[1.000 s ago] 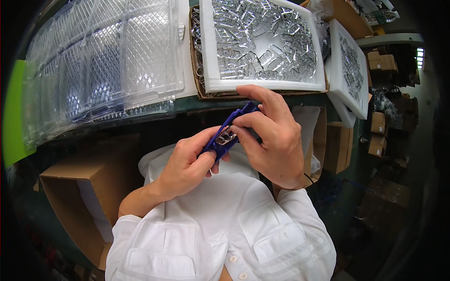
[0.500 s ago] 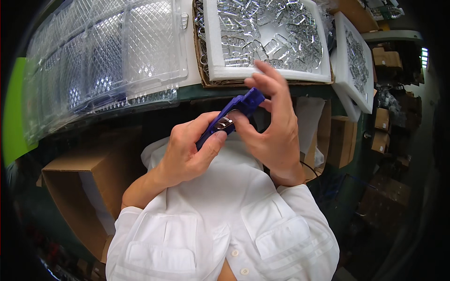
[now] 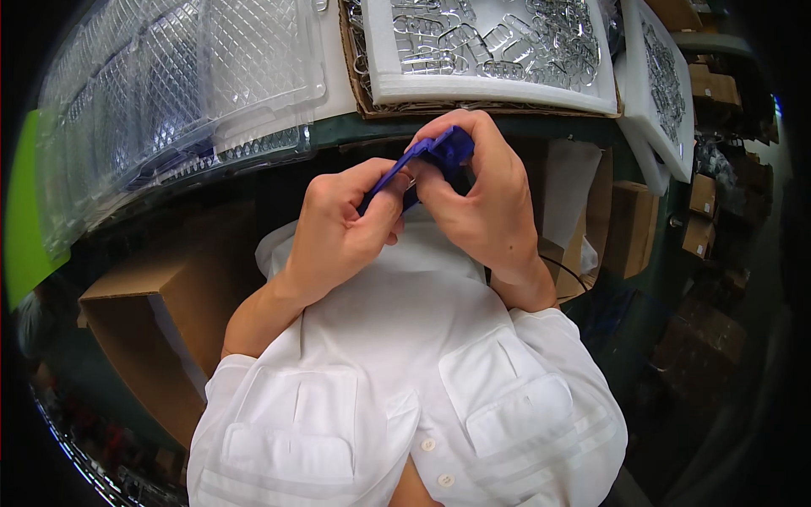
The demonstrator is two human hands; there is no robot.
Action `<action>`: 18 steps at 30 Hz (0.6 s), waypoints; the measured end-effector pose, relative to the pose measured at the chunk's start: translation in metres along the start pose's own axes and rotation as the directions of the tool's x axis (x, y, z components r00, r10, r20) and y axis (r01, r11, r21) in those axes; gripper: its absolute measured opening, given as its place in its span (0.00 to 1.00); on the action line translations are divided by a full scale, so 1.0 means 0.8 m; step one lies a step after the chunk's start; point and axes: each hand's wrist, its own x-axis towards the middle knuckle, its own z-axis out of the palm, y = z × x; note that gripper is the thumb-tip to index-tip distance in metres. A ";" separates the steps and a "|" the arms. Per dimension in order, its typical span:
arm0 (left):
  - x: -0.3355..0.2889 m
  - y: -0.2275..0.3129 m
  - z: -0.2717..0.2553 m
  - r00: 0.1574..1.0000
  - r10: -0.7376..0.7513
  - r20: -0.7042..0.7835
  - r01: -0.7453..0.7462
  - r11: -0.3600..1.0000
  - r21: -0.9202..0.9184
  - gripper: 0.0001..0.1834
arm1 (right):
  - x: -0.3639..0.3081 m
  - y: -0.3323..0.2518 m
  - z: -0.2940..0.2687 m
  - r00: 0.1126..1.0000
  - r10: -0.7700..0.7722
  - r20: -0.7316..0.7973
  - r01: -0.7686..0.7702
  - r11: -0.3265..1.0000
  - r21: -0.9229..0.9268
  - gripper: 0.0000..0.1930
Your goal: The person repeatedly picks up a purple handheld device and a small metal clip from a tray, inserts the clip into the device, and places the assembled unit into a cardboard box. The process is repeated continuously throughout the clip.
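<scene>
Between my two hands, above my lap, is a dark blue plastic piece [image 3: 454, 145], long and narrow with a hollow frame. My left hand [image 3: 342, 221] pinches its lower left end between thumb and fingers. Around its upper right end my right hand [image 3: 477, 190] is closed, the fingers over the far side and the thumb pressed into the frame. A small bit of shiny metal [image 3: 411, 180] shows by the left thumb; most of it is hidden by the fingers.
Ahead, a white foam tray [image 3: 498, 91] holds many bent wire pieces [image 3: 507, 42]. Another filled foam tray [image 3: 672, 93] leans at the right. Clear plastic blister trays [image 3: 253, 59] are stacked at the left. Below the bench stand an open cardboard box [image 3: 144, 279] and another carton [image 3: 631, 228].
My right hand's fingers, raised and spread before, have folded down over the blue piece. The piece is tilted more edge-on, and the metal in it is now mostly covered.
</scene>
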 end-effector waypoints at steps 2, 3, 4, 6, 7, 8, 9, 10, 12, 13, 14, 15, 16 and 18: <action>0.005 0.002 -0.008 0.995 -0.076 0.057 0.078 0.997 -0.028 0.13 | 0.007 0.002 -0.001 1.000 0.030 0.008 -0.031 0.995 0.091 0.14; 0.006 0.008 -0.011 0.994 -0.044 0.098 0.051 0.997 -0.061 0.16 | 0.010 0.007 -0.003 0.999 0.033 0.019 -0.037 0.976 0.214 0.14; 0.001 0.018 -0.012 0.990 -0.010 0.137 0.024 0.995 -0.096 0.19 | 0.013 0.011 -0.007 0.999 0.033 0.033 -0.043 0.942 0.334 0.14; -0.009 0.046 -0.032 0.956 -0.002 0.292 0.056 0.983 -0.175 0.31 | 0.011 0.019 -0.018 0.999 -0.030 -0.045 0.051 0.791 0.610 0.15; -0.017 0.048 -0.031 0.961 0.032 0.276 0.037 0.969 -0.242 0.30 | 0.009 0.027 -0.023 0.991 -0.079 -0.110 0.133 0.713 0.688 0.16; -0.023 0.055 -0.034 0.952 0.130 0.277 -0.125 0.992 -0.036 0.31 | 0.009 0.033 -0.027 0.978 -0.172 -0.119 0.205 0.692 0.692 0.19; -0.026 0.060 -0.039 0.927 0.225 0.300 -0.283 0.945 0.166 0.32 | 0.008 0.031 -0.030 0.972 -0.201 -0.119 0.228 0.708 0.668 0.23; -0.031 0.072 -0.034 0.907 0.335 0.256 -0.404 0.864 0.300 0.34 | 0.007 0.023 -0.032 0.977 -0.176 -0.123 0.214 0.729 0.650 0.24; -0.032 0.078 -0.022 0.804 0.559 0.203 -0.578 0.654 0.487 0.40 | 0.004 0.015 -0.037 0.979 -0.146 -0.143 0.203 0.772 0.602 0.28; -0.032 0.077 -0.021 0.801 0.568 0.189 -0.579 0.657 0.482 0.40 | 0.006 0.015 -0.041 0.977 -0.156 -0.146 0.212 0.786 0.580 0.28; -0.036 0.072 -0.019 0.804 0.570 0.170 -0.574 0.668 0.474 0.41 | 0.005 0.017 -0.045 0.977 -0.158 -0.143 0.212 0.802 0.559 0.28; -0.037 0.072 -0.018 0.806 0.572 0.151 -0.569 0.679 0.464 0.41 | 0.005 0.020 -0.048 0.977 -0.159 -0.140 0.210 0.817 0.537 0.28; -0.035 0.076 -0.015 0.801 0.582 0.143 -0.569 0.663 0.486 0.40 | 0.007 0.022 -0.052 0.971 -0.192 -0.141 0.237 0.821 0.519 0.27; -0.035 0.077 -0.013 0.795 0.590 0.137 -0.568 0.647 0.508 0.39 | 0.002 0.032 -0.058 0.972 -0.172 -0.161 0.232 0.812 0.535 0.26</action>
